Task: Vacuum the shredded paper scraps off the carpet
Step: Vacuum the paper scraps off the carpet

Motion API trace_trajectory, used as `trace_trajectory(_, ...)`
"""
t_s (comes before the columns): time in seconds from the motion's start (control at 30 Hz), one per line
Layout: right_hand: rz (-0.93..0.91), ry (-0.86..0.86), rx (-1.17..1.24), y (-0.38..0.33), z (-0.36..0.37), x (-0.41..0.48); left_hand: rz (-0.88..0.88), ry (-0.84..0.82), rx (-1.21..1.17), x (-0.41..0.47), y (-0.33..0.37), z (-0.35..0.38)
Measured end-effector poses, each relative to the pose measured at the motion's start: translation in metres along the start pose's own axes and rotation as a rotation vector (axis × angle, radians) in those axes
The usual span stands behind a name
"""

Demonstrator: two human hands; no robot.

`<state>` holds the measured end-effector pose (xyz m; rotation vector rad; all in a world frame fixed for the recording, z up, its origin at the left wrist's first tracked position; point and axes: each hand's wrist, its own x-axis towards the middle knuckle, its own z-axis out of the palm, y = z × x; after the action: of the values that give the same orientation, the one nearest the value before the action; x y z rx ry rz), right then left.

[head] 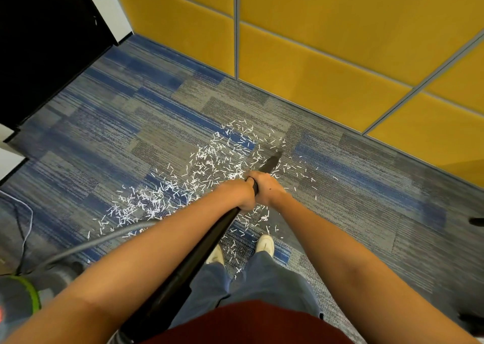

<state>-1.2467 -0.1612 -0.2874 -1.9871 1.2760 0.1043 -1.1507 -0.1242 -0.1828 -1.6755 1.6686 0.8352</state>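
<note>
Presently I have both hands on the black vacuum wand (199, 249). The left hand (242, 197) has its fingers clenched round the tube, and the right hand (268, 186) grasps it just ahead, the two hands touching. The nozzle (273, 160) points down at the carpet (353, 191) on the far right edge of the paper scraps (209, 165); whether it touches the pile I cannot tell.

Finding: the scraps lie in a broad band from beyond the nozzle back toward my shoes (264, 242) and out to the left, across the grey hose (104, 239). Most of the job, in my judgement, remains.

Recommendation: keep the nozzle low and flat, and draw it in slow, overlapping strokes from the far edge toward me. Quick sweeps would likely scatter the light strips. The hose is best kept clear of the litter on the left, which should be taken last.
</note>
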Motion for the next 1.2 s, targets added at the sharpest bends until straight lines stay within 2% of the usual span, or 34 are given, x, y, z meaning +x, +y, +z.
trace_trajectory(0.23,0.115,0.050,-0.011,0.043,-0.010,-0.036,0.145,-0.007,0.072,0.001,0.045,-0.001)
trace_trajectory(0.63,0.255,0.147,0.056,0.103,-0.017,-0.084,0.285,-0.023,0.171,0.010,0.110,0.000)
trace_trajectory(0.83,0.279,0.163,0.060,0.121,-0.028,-0.084,0.317,-0.009,0.149,0.013,0.126,-0.007)
trace_trajectory(1.2,0.225,0.165,0.074,0.120,-0.030,-0.066,0.252,0.001,0.136,0.021,0.121,-0.013)
